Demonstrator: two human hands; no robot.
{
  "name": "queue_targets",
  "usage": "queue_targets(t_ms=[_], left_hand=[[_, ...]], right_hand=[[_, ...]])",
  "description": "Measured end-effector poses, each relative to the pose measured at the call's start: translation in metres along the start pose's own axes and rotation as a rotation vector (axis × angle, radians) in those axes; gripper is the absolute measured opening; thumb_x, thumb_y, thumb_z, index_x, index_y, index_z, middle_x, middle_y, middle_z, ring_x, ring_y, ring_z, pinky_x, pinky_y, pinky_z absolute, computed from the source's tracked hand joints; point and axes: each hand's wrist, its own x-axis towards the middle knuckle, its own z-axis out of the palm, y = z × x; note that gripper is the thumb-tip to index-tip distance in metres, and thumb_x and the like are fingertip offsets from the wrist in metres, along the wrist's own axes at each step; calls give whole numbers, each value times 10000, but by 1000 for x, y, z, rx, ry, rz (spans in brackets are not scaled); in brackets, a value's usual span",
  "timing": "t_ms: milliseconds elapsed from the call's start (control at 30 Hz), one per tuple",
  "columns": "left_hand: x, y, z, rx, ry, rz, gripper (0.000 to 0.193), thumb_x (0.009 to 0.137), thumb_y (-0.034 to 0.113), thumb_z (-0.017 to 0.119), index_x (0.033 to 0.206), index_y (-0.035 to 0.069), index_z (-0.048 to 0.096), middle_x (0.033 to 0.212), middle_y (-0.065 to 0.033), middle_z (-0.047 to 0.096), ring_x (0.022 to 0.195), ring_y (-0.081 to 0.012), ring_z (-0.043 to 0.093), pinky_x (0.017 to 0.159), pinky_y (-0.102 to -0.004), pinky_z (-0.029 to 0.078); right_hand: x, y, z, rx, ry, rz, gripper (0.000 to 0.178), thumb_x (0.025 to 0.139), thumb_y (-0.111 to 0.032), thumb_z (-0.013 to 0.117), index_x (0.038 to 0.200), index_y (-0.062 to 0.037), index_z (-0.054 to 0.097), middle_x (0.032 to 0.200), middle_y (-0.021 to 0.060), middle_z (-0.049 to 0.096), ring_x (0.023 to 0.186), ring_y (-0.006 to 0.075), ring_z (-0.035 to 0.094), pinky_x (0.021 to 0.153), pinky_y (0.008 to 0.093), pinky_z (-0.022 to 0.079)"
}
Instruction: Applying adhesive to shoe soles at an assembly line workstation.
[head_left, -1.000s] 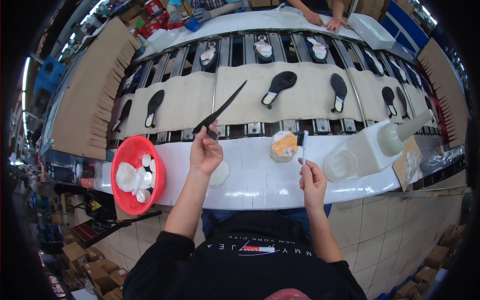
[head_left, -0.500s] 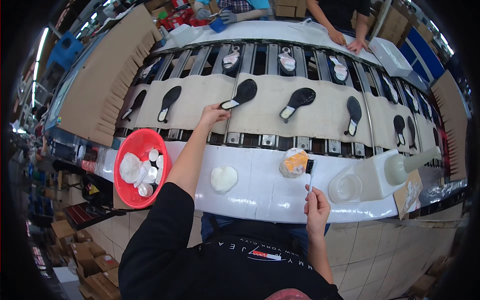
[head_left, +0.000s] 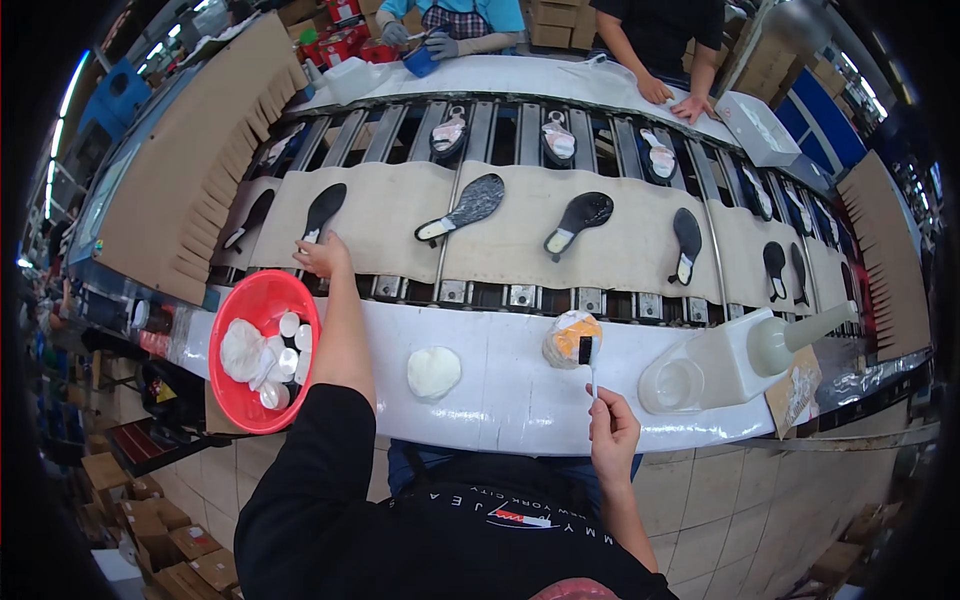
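My left hand (head_left: 325,257) is at the heel end of a black shoe sole (head_left: 327,207) lying on the beige conveyor belt, its fingers closed around that end. My right hand (head_left: 613,425), low over the white table, grips a small brush (head_left: 594,376) by its thin pale handle. The black bristles stand in front of a round container (head_left: 570,340) with an orange and white top. A shiny, wet-looking black sole (head_left: 477,203) lies to the right of the left hand. Beyond it is another black sole (head_left: 584,214).
A red basin (head_left: 232,390) with white cloth and small white containers stands at left. On the white table (head_left: 500,405) are a round white pad (head_left: 434,374) and a white plastic bottle (head_left: 735,355). Across the rollers, straps lie on soles (head_left: 558,140); two people work at the far side.
My left hand has let go of the middle sole and moved left to the neighbouring one. The middle sole now lies flatter on the belt. The brush has shifted slightly left and down.
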Motion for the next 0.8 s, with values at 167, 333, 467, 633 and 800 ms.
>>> queue_targets(t_ms=[167,333,467,633,800], left_hand=[[-56,23,-27,-274,-211,485,781,679,328,733,1305,25,378,1287,-259,405,1242,-372,324,1035,-437,247],[-135,30,-118,-310,-970,666,522,684,352,718,1081,30,612,1162,-198,528,1022,-308,541,856,-352,437],[-152,9,-193,-29,-1117,626,503,685,311,734,1076,19,612,1023,-133,577,818,-196,571,655,-282,468],[-156,-26,-211,84,-1053,513,404,659,288,752,930,9,645,838,-83,599,627,-136,533,583,-272,446],[-171,-30,-207,-56,-1178,329,318,668,180,756,899,7,623,789,-45,614,602,-78,532,559,-220,438]], right_hand=[[-2,-3,-2,-12,-7,-32,118,867,-47,543,963,19,561,734,-52,484,635,3,399,546,151,313],[15,-2,17,81,-178,72,143,864,-56,547,984,21,560,751,-42,502,664,18,431,578,157,342],[27,7,57,-18,-338,-20,171,844,-68,575,990,17,597,801,-15,579,677,34,474,621,179,386],[32,15,97,-139,-519,9,126,804,-99,619,871,1,655,706,4,586,611,49,474,552,203,385],[34,14,111,-259,-528,-97,117,771,-108,642,845,-20,662,714,46,599,564,94,501,509,232,389]])
